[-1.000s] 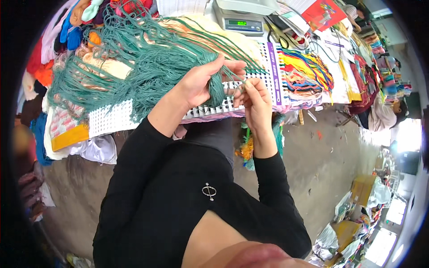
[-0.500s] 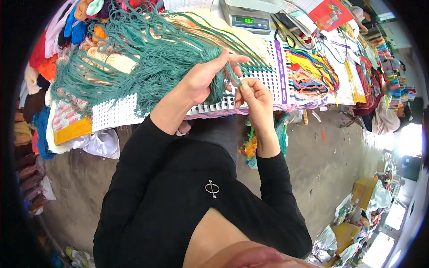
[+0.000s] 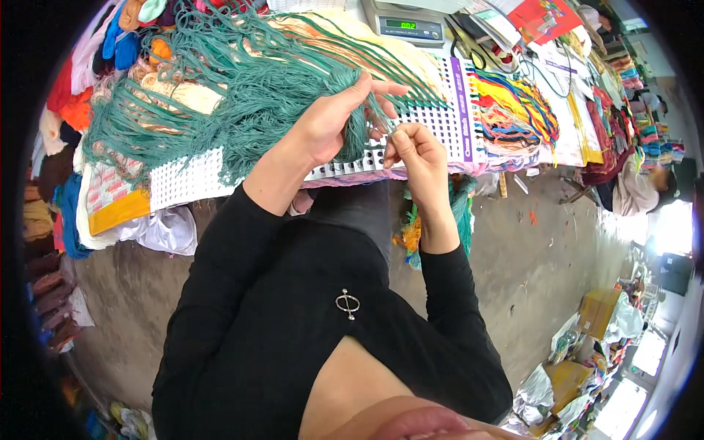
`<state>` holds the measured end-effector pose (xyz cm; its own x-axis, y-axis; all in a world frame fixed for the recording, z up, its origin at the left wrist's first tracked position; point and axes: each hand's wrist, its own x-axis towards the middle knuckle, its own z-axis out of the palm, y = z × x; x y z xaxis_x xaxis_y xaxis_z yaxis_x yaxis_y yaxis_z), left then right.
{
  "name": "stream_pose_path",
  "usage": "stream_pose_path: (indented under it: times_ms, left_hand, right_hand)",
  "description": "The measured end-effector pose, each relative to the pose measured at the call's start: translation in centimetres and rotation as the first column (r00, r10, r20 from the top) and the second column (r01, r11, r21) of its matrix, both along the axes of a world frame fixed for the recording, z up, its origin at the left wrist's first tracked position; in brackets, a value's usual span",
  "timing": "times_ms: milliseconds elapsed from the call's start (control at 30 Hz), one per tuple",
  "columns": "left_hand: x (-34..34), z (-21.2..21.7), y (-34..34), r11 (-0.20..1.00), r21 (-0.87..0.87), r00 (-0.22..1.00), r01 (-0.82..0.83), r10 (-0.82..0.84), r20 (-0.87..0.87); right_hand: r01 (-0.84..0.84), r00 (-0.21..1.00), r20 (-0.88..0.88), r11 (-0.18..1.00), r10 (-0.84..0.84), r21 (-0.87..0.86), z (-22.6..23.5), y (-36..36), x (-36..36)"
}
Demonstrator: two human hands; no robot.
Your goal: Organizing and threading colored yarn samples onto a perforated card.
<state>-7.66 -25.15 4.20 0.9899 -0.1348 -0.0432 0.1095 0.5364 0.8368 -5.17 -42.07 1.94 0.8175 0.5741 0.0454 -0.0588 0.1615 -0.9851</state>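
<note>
A big loose mass of teal-green thread (image 3: 264, 110) spreads over the table in front of me. My left hand (image 3: 330, 121) holds a looped bunch of it, which drapes across the palm between thumb and fingers. Just to the right, my right hand (image 3: 418, 152) pinches a few strands between thumb and fingertips; they run up to the left hand's fingers. Under both hands lies a white card with rows of holes (image 3: 433, 136), and green strands lead into holes near its far side. Part of the left fingers is hidden by thread.
A digital scale (image 3: 407, 28) stands at the back, with black scissors (image 3: 469, 53) beside it. Multicoloured threads (image 3: 517, 110) hang from the purple-striped card's right end. Coloured skeins (image 3: 125, 44) pile up at far left. Another person (image 3: 638, 187) sits at the right.
Both hands keep nearly the same places and grips. The strands around the fingers have shifted slightly, and the view has moved a little.
</note>
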Motion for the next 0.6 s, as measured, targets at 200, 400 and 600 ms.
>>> stream_pose_path:
  times_ms: [200,400,600]
  left_hand:
    - [-0.1,-0.2,-0.1,0.983,-0.183,1.0,0.017,-0.018,-0.009]
    - [-0.7,0.4,0.2,0.994,-0.111,0.998,0.006,-0.013,-0.065]
    - [-0.4,0.4,0.9,0.993,-0.093,0.996,-0.07,0.065,-0.061]
  right_hand:
    - [0.022,1.0,0.003,0.998,-0.023,0.066,-0.8,0.2,0.1]
    - [0.077,0.988,-0.146,0.98,-0.05,0.185,-0.5,0.2,-0.1]
    - [0.133,0.98,-0.178,0.958,-0.089,0.254,-0.6,-0.2,-0.3]
